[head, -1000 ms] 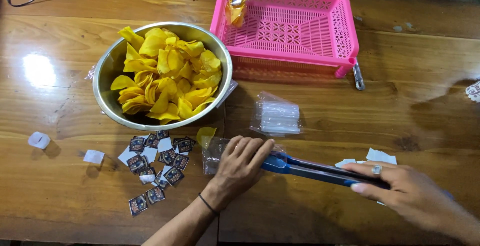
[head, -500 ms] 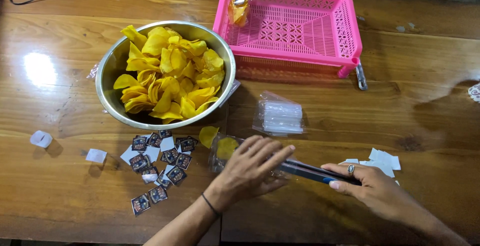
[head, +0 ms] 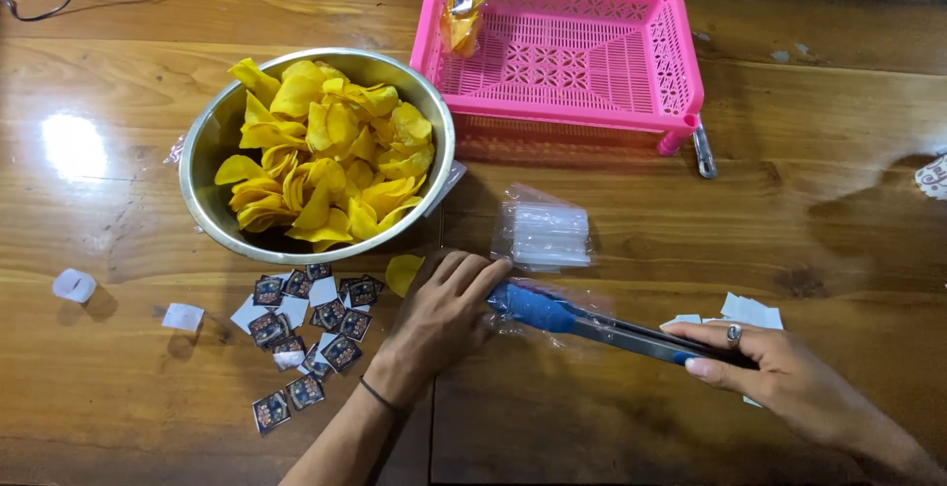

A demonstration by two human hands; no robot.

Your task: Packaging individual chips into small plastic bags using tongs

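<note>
**Chips, tongs and a flimsy bag: where it could have gone sideways**

Tongs [head: 602,326] with blue tips were held at the handle end by the right hand [head: 779,377], fingers curled around the arms and squeezing them nearly together. The tips were pushed into the mouth of a small clear bag [head: 552,300] lying on the wooden table [head: 838,200], just in front of the steel bowl [head: 202,150] piled with yellow chips [head: 326,150]. The left hand [head: 434,323] was laid flat over the bag's near edge, fingers pressed together and pinning the plastic down. Whether a chip was actually gripped between the tips couldn't be told, since they were hidden by plastic and fingers.

Trouble spots, as judged from that:

- The bag could have been torn if the tongs were shoved deeper, as the plastic looked thin.
- A chip could have been snapped if squeezed too hard.
- One loose chip [head: 402,274] was already lying on the table beside the bowl, so more spills seemed likely.
- The little printed packets [head: 311,323] scattered near the left wrist could have been swept away by an elbow.
- The stack of spare bags [head: 547,229] sat close by and could have been knocked.
</note>
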